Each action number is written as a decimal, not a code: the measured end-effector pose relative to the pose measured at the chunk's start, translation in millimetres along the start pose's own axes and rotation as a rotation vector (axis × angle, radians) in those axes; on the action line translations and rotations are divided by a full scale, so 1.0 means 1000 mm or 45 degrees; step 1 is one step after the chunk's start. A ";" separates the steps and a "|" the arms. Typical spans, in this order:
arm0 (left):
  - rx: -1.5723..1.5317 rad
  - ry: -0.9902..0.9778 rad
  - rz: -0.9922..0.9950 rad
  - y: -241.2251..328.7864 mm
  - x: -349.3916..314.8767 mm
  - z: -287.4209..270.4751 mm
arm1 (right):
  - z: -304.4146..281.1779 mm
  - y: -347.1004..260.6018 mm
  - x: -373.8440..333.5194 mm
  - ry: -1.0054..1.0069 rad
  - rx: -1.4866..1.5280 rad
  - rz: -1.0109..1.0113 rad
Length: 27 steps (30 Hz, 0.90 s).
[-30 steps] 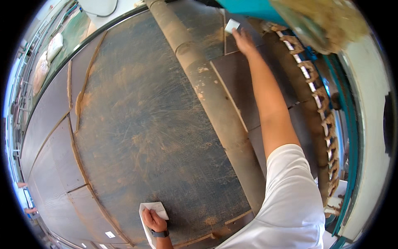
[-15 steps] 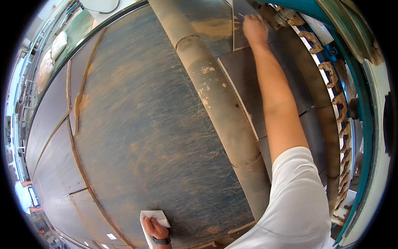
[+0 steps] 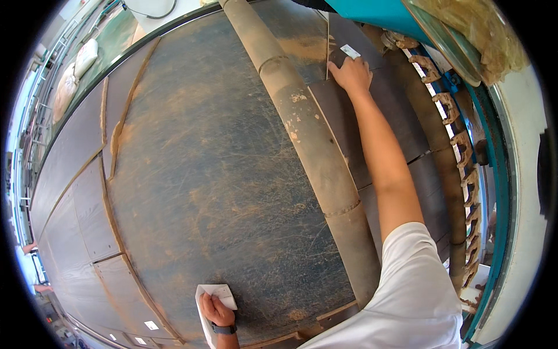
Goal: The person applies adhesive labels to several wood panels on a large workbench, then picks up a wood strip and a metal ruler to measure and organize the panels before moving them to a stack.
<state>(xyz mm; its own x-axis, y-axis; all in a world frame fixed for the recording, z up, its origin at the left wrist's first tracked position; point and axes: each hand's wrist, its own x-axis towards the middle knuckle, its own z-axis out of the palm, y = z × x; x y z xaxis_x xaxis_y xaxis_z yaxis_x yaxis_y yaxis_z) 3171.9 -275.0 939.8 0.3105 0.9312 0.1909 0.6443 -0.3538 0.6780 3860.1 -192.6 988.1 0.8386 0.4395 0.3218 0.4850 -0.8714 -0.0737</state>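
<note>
My left hand (image 3: 217,309), with a dark watch at the wrist, is closed around folded white paper (image 3: 224,294) at the lower middle. The paper hangs down beside the wrist. My right arm reaches far to the upper right, where my right hand (image 3: 352,75) rests on a dark brown board (image 3: 381,107). Its thumb is spread from the other fingers and lies by the board's raised left edge. Just beyond the fingertips, a small white label (image 3: 350,51) lies flat on the dark surface. Nothing shows inside the right hand.
A long dusty roller (image 3: 311,145) runs diagonally between the scratched dark belt (image 3: 215,174) and the boards. Worn hook-shaped parts (image 3: 447,109) line the teal frame (image 3: 501,192) at right. More boards (image 3: 87,209) lie at left, some with white labels (image 3: 151,325).
My right hand has drawn back toward me, leaving the small white label on the board beyond it. My left hand keeps its hold on the paper. The view has shifted slightly.
</note>
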 end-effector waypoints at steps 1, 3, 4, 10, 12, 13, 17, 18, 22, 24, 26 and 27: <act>0.040 -0.033 -0.003 -0.003 0.001 -0.003 | -0.002 0.000 -0.002 -0.035 0.000 0.056; 0.066 -0.050 -0.008 -0.004 -0.002 -0.004 | -0.023 -0.013 -0.002 -0.238 -0.059 0.063; 0.050 -0.036 -0.008 -0.004 -0.002 -0.003 | -0.031 -0.020 -0.001 -0.339 -0.089 0.065; -0.001 -0.021 0.030 0.012 0.013 -0.003 | -0.032 -0.035 0.007 -0.273 -0.077 0.205; 0.013 -0.031 0.032 0.016 0.011 -0.004 | -0.037 -0.047 -0.005 -0.329 -0.108 0.071; 0.009 -0.041 0.013 0.016 0.011 -0.004 | -0.038 -0.054 -0.010 -0.357 -0.124 0.005; -0.052 -0.034 -0.001 0.007 0.008 -0.002 | -0.010 -0.063 -0.030 -0.215 -0.044 -0.219; -0.073 -0.032 -0.010 0.006 0.008 -0.002 | -0.008 -0.064 -0.031 -0.241 -0.001 -0.276; -0.067 -0.030 0.021 0.008 0.009 -0.002 | 0.018 -0.052 -0.022 -0.310 0.229 -0.627; -0.075 -0.045 0.039 0.008 0.011 -0.002 | 0.055 -0.039 -0.008 -0.331 0.340 -0.746; -0.055 -0.043 0.029 0.001 0.005 -0.001 | 0.060 -0.061 -0.018 -0.489 0.672 -0.652; -0.037 -0.028 0.017 -0.003 0.002 -0.001 | 0.041 -0.079 -0.030 -0.627 0.958 -0.540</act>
<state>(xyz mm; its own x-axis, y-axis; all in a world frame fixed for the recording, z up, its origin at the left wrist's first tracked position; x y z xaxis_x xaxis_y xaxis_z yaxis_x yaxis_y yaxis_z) 3170.0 -272.2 939.1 0.3345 0.9241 0.1850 0.6196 -0.3636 0.6957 3807.1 -127.9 945.7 0.4863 0.8726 0.0449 0.6564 -0.3309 -0.6780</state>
